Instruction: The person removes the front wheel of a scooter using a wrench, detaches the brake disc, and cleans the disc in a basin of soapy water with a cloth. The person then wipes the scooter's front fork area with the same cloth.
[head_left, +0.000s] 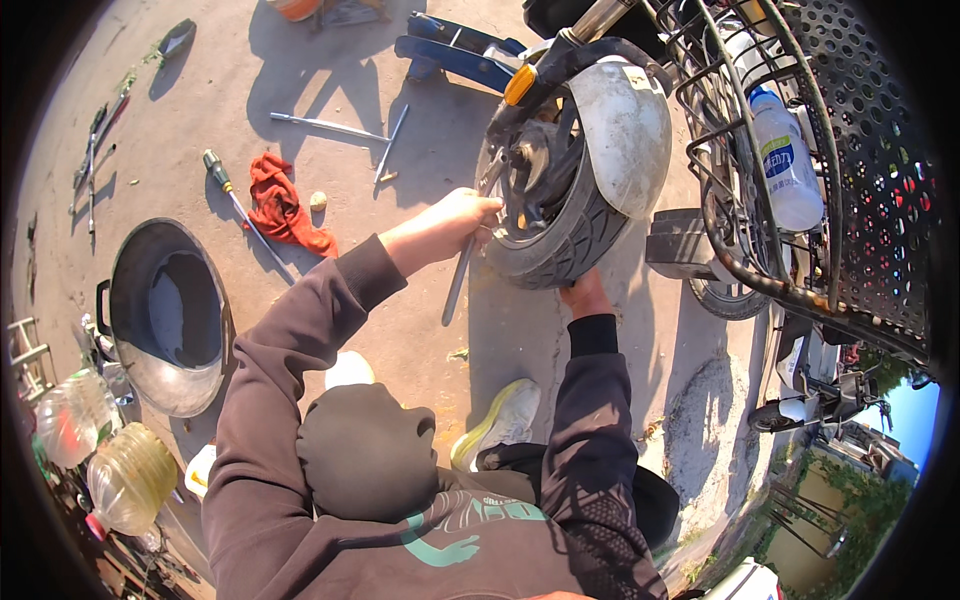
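My left hand (469, 216) grips a long steel bar tool (459, 281), a wrench or tyre lever. Its upper end reaches the fork leg beside the hub (536, 154) of a scooter's front wheel. At the bottom of the treaded tyre (574, 251) is my right hand (589, 292), its fingers hidden behind the rubber, so its hold is only partly visible. A scuffed pale mudguard (626, 139) covers the wheel's upper right side. An orange reflector (520, 84) sits on the dark fork (510, 116).
Left on the concrete lie a T-handle wrench (330, 126), a screwdriver (217, 171) and a red rag (274, 202). A metal pan of water (124, 315) stands near plastic jugs (133, 476). A wire basket (716, 225) holding a bottle (786, 161) overhangs at right. A blue stand (457, 52) lies behind.
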